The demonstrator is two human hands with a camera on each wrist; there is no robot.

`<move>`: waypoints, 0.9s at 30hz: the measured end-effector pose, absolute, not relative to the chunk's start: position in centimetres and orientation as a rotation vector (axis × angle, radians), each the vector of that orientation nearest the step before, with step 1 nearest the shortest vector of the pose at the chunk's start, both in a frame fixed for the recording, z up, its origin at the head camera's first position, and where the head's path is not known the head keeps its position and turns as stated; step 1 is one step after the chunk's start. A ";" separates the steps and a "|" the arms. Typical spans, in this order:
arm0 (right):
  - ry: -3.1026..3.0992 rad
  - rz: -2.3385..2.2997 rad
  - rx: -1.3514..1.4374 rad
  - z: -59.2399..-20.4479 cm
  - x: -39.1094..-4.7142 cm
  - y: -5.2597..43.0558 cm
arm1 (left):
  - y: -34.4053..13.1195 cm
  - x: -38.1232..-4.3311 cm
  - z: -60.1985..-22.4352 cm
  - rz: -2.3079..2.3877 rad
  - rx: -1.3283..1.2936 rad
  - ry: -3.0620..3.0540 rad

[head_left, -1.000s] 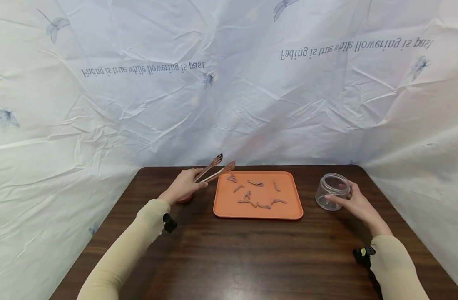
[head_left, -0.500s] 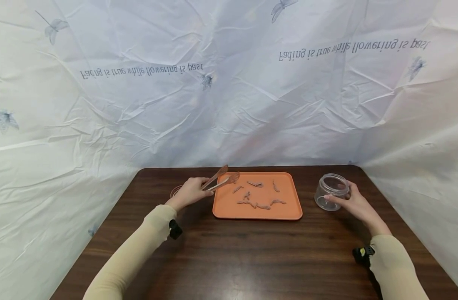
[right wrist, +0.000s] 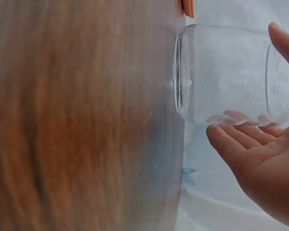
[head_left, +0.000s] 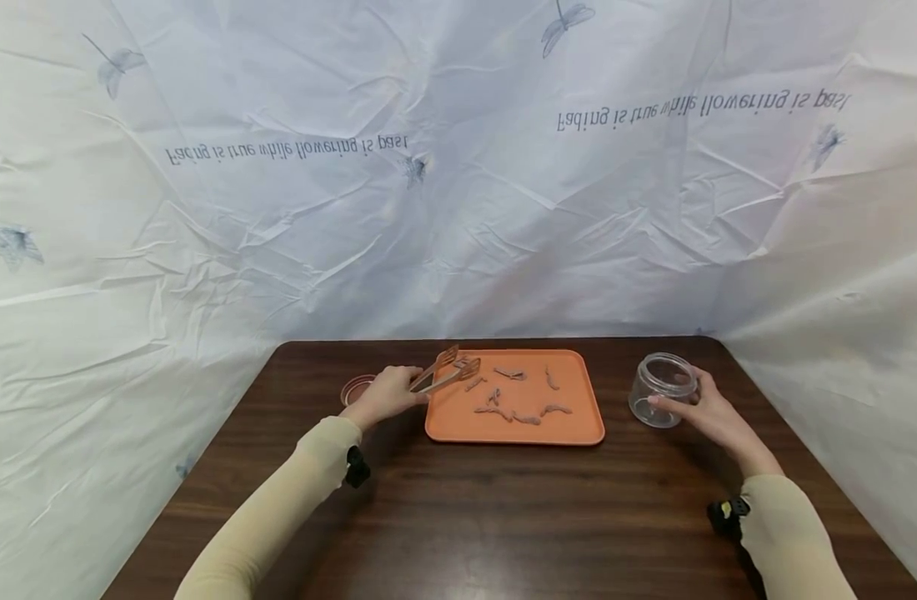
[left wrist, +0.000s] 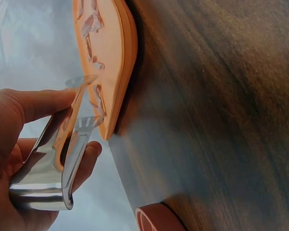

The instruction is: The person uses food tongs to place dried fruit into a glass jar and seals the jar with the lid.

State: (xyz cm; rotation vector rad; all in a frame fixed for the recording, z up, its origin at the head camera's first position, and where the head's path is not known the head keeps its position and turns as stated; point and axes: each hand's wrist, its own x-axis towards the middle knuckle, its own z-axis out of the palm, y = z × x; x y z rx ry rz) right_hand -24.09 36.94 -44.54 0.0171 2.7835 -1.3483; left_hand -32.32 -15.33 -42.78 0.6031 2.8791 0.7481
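Note:
My left hand (head_left: 389, 392) holds a pair of metal tongs (left wrist: 41, 187), thumb on one arm and fingers on the other. The tongs' slotted tips are spread apart over the left back corner of an orange tray (head_left: 518, 435). In the left wrist view, a brownish-pink twisted strip (left wrist: 100, 100) on the tray shows between the tips. Several similar strips (head_left: 528, 419) lie scattered across the tray. To the right of the tray, my right hand (head_left: 717, 414) holds a clear, open-topped jar (right wrist: 226, 72) standing on the table, thumb on one side and fingers on the other.
A reddish round lid-like piece (head_left: 356, 388) lies on the table behind my left hand. The dark wooden table (head_left: 503, 517) reaches back to a pale printed sheet (head_left: 466, 233) that hangs behind and on both sides.
My left hand has moved right and lowered the tongs from above the tray's left edge down to its back left corner. The reddish round piece is now more visible. My right hand stays on the jar.

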 end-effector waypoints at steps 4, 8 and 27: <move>2.790 -1.351 0.010 -44.4 -24.2 36.8 | -15.4 -32.3 -42.7 0.760 0.587 2.864; 2.796 -1.330 0.013 -44.3 -24.2 36.8 | -15.3 -32.4 -43.0 0.777 0.543 2.847; 2.783 -1.356 0.022 -44.6 -24.4 37.0 | -14.8 -32.4 -43.5 0.795 0.435 2.865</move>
